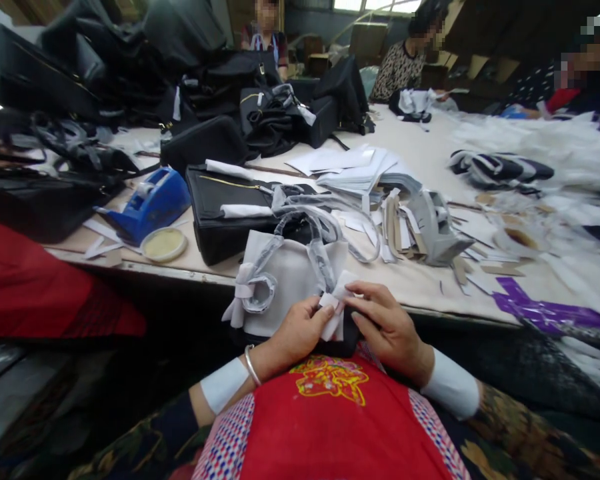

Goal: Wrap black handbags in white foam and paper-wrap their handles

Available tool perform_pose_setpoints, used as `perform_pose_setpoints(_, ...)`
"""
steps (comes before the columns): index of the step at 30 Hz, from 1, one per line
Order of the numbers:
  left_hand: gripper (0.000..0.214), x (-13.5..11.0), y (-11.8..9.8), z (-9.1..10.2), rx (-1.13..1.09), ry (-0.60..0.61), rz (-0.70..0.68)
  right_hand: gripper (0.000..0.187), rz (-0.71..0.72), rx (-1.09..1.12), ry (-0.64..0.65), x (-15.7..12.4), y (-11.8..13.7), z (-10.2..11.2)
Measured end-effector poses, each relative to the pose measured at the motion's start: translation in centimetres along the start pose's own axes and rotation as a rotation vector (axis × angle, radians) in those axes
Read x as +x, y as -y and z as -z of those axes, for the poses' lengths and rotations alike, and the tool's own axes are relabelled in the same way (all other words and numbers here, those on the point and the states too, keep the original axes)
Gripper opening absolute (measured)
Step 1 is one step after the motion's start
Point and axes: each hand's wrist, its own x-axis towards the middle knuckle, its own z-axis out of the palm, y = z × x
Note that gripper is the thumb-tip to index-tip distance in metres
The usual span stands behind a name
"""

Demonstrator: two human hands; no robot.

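White paper [333, 312] is pinched between both hands, low over the lap and just short of the worktop [430, 280] edge. The left hand [300, 330] keeps a narrow grip on its near side. The right hand [387, 327] closes thumb and fingers on the far side, pressing it against a small black piece [341, 345]. This looks like the folding or wrapping stage, which calls for a steady pinch and a flat crease. A pale bag [290, 277] with wrapped handles lies just beyond, with a black bag [220, 213] and a blue tape dispenser [153, 203] behind.
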Motion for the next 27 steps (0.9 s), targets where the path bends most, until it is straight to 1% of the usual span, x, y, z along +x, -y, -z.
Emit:
perform_pose_setpoints(2,0.041,0.1,-0.1,-0.2,-0.031,0.005,0.024,0.023,-0.261,0.133,-0.113,-0.3,-0.1,-0.3)
perform_pose_setpoints(3,0.041,0.1,-0.1,-0.3,-0.046,0.015,0.032,0.023,-0.39,0.227,-0.124,-0.3,-0.2,-0.5)
perform_pose_setpoints(4,0.042,0.1,-0.2,-0.3,-0.056,0.029,0.037,0.024,-0.493,0.327,-0.101,-0.2,-0.2,-0.8)
perform_pose_setpoints(5,0.042,0.1,-0.3,-0.4,-0.056,0.045,0.035,0.025,-0.559,0.41,-0.06,0.0,-0.1,-1.1)
perform_pose_setpoints(6,0.041,0.1,-0.4,-0.3,-0.041,0.061,0.028,0.025,-0.587,0.452,-0.022,0.3,-0.1,-1.3)
perform_pose_setpoints(7,0.041,0.1,-0.5,-0.3,-0.01,0.073,0.016,0.023,-0.582,0.441,-0.001,0.8,0.0,-1.4)
perform_pose_setpoints(8,0.041,0.1,-0.5,-0.2,0.032,0.08,0.002,0.02,-0.554,0.382,0.005,1.3,0.0,-1.4)
perform_pose_setpoints(10,0.041,0.0,-0.5,0.0,0.127,0.082,-0.029,0.018,-0.475,0.24,0.025,2.6,-0.2,-1.2)
perform_pose_setpoints(11,0.041,0.0,-0.5,0.1,0.165,0.084,-0.043,0.018,-0.443,0.209,0.059,3.2,-0.4,-1.0)
perform_pose_setpoints(13,0.042,0.0,-0.4,0.2,0.21,0.088,-0.057,0.018,-0.411,0.236,0.144,4.1,-1.0,-0.8)
perform_pose_setpoints(15,0.045,0.1,-0.5,0.2,0.227,0.081,-0.059,0.018,-0.413,0.281,0.194,4.4,-1.5,-0.8)
perform_pose_setpoints(17,0.047,0.3,-0.6,0.1,0.22,0.062,-0.043,0.019,-0.428,0.252,0.182,4.2,-1.5,-1.0)
perform_pose_setpoints(19,0.05,0.5,-0.8,-0.2,0.194,0.036,-0.02,0.022,-0.428,0.17,0.157,3.7,-1.2,-1.1)
perform_pose_setpoints(21,0.052,0.7,-0.8,-0.5,0.163,0.016,0.005,0.017,-0.384,0.086,0.115,3.2,-1.2,-0.7)
perform_pose_setpoints(23,0.056,1.0,-0.6,-0.5,0.161,-0.002,0.026,0.012,-0.319,0.015,0.024,3.0,-2.3,0.8)
perform_pose_setpoints(24,0.058,1.1,-0.5,-0.4,0.171,-0.015,0.036,0.015,-0.302,-0.02,-0.054,3.0,-3.4,2.3)
perform_pose_setpoints(25,0.06,1.3,-0.4,-0.3,0.182,-0.023,0.045,0.019,-0.313,-0.056,-0.151,3.1,-4.7,4.2)
perform_pose_setpoints(27,0.064,1.6,-0.2,-0.1,0.199,-0.04,0.055,0.022,-0.449,-0.13,-0.372,3.5,-7.9,9.0)
